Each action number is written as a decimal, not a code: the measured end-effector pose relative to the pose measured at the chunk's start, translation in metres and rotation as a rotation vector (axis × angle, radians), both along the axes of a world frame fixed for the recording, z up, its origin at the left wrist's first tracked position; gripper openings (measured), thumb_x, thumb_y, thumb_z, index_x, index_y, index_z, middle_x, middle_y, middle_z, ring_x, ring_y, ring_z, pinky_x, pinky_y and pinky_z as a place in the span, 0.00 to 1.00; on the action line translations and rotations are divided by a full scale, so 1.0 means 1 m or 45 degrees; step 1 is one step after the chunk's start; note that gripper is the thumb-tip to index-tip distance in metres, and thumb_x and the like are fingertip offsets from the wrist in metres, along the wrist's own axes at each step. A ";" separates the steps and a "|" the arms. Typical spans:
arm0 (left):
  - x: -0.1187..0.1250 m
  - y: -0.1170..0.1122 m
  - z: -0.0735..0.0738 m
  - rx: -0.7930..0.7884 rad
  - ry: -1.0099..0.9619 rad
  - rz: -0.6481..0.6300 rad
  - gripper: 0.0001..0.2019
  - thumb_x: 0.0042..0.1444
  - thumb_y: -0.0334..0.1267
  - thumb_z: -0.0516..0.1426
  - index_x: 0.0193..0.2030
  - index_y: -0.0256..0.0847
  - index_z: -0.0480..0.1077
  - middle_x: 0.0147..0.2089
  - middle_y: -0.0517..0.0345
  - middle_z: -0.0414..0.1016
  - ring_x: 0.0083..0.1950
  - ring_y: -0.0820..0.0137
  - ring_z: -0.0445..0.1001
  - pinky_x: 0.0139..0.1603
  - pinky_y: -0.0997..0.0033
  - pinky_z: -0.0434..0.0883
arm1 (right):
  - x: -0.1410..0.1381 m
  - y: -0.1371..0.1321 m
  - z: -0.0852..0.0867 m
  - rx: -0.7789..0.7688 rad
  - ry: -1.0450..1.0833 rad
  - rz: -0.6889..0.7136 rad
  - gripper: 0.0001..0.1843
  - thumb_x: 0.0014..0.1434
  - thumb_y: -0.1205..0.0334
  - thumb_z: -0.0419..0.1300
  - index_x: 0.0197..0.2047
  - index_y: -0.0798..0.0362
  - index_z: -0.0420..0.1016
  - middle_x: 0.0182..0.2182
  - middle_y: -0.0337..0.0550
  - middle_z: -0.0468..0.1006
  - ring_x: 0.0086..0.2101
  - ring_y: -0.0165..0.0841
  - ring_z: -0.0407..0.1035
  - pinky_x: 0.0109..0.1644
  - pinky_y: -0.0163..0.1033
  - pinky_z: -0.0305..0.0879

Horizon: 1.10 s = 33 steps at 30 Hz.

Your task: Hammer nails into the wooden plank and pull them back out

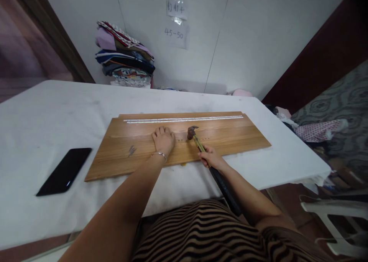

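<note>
My left hand (164, 140) lies on the wooden board (232, 135), palm down, with its fingers stretched forward and somewhat apart. Nothing shows in it. A claw hammer (198, 141) is gripped in my right hand (212, 157), partway along the handle. Its rusty head is over the board, just right of my left hand, and its dark handle end points back toward my body. Whether the head touches the wood I cannot tell. A row of small dark nails or marks (205, 139) runs along the board on both sides of the hammer head. Several loose nails (131, 150) lie on its left part.
Two thin white measuring strips (184, 119) run along the board's far side. The board rests on a white-covered table (100, 101). Left of it lies a black phone (64, 171). Folded clothes (126, 56) are stacked by the wall. A white plastic stool (333, 216) stands at the lower right.
</note>
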State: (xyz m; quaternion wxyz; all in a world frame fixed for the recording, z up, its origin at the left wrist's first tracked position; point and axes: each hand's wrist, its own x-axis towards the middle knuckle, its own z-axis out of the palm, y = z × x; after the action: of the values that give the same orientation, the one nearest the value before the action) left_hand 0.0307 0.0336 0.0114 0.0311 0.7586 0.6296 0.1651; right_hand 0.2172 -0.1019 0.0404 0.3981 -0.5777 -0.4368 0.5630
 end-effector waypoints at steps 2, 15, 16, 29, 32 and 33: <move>0.000 0.000 -0.001 0.002 -0.001 -0.001 0.22 0.66 0.40 0.46 0.57 0.34 0.75 0.65 0.32 0.71 0.67 0.46 0.64 0.65 0.43 0.61 | 0.000 0.000 -0.001 0.003 0.012 0.001 0.17 0.46 0.50 0.60 0.37 0.48 0.64 0.10 0.21 0.62 0.10 0.24 0.50 0.16 0.31 0.46; 0.000 -0.001 0.002 -0.019 -0.002 -0.001 0.22 0.67 0.39 0.45 0.57 0.33 0.74 0.65 0.31 0.71 0.67 0.46 0.64 0.65 0.44 0.61 | 0.000 0.000 -0.001 -0.001 0.001 0.010 0.18 0.47 0.48 0.61 0.37 0.48 0.64 0.10 0.22 0.63 0.10 0.24 0.51 0.16 0.32 0.47; 0.000 -0.001 0.002 -0.019 -0.003 0.000 0.22 0.67 0.39 0.45 0.57 0.33 0.74 0.65 0.32 0.71 0.67 0.46 0.64 0.65 0.44 0.61 | 0.000 0.000 0.000 0.000 0.008 0.010 0.18 0.47 0.48 0.62 0.38 0.48 0.64 0.10 0.22 0.63 0.10 0.24 0.51 0.16 0.32 0.47; 0.000 0.001 0.000 -0.021 0.016 0.010 0.22 0.67 0.39 0.46 0.58 0.33 0.74 0.66 0.33 0.71 0.68 0.47 0.63 0.65 0.45 0.61 | -0.008 -0.001 0.000 -0.019 0.000 0.058 0.23 0.46 0.49 0.61 0.45 0.51 0.67 0.10 0.22 0.62 0.11 0.26 0.53 0.16 0.31 0.46; 0.000 0.001 0.000 -0.023 0.018 0.014 0.22 0.67 0.39 0.46 0.58 0.32 0.75 0.66 0.33 0.71 0.68 0.47 0.64 0.65 0.45 0.61 | -0.008 -0.001 0.003 0.001 -0.007 0.045 0.23 0.47 0.49 0.61 0.45 0.51 0.67 0.10 0.22 0.63 0.11 0.26 0.53 0.16 0.31 0.46; 0.001 0.001 0.001 -0.026 0.020 0.014 0.22 0.67 0.39 0.46 0.58 0.31 0.74 0.66 0.32 0.71 0.68 0.47 0.64 0.65 0.45 0.61 | -0.008 0.000 0.004 0.009 -0.010 0.036 0.22 0.48 0.49 0.61 0.44 0.50 0.67 0.10 0.22 0.63 0.11 0.25 0.52 0.16 0.31 0.47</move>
State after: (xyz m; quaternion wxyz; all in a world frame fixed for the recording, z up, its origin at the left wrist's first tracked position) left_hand 0.0312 0.0344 0.0121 0.0332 0.7560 0.6356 0.1529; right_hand 0.2091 -0.1021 0.0446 0.3905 -0.5722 -0.4484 0.5648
